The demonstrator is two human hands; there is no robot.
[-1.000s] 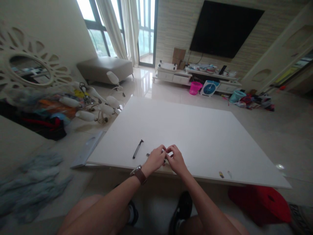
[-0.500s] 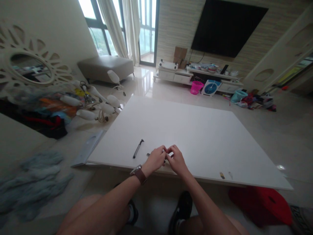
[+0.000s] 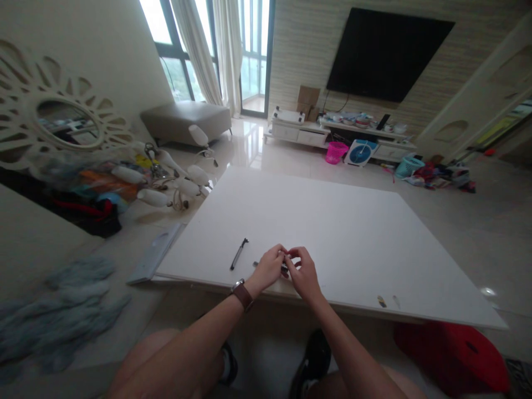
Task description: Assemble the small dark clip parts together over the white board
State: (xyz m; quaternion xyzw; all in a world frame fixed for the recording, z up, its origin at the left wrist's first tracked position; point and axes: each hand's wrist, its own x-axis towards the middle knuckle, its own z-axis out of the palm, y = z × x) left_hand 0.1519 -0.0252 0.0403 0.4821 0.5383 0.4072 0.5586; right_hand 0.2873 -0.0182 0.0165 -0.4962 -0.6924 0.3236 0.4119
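My left hand (image 3: 269,267) and my right hand (image 3: 302,272) meet above the near edge of a large white board (image 3: 316,221). Both are closed around a small dark and silvery object (image 3: 284,268), mostly hidden by the fingers, so its kind cannot be made out. A brown-strapped watch (image 3: 241,295) is on my left wrist. Just left of that hand, the end of a small grey piece (image 3: 255,264) shows on the board. Farther left lies a slim black and grey tool (image 3: 239,254), perhaps a utility knife.
A small dark and yellowish piece (image 3: 381,301) and a pale clear piece (image 3: 396,302) lie near the board's right front edge. A red stool-like object (image 3: 453,354) stands below that corner. A white-shaded lamp (image 3: 187,187) lies beyond the left edge, with grey cloth (image 3: 78,305) on the floor.
The whole view has shifted slightly right and down. My fingers have moved a little around the small object, and more of its dark part shows between my hands.
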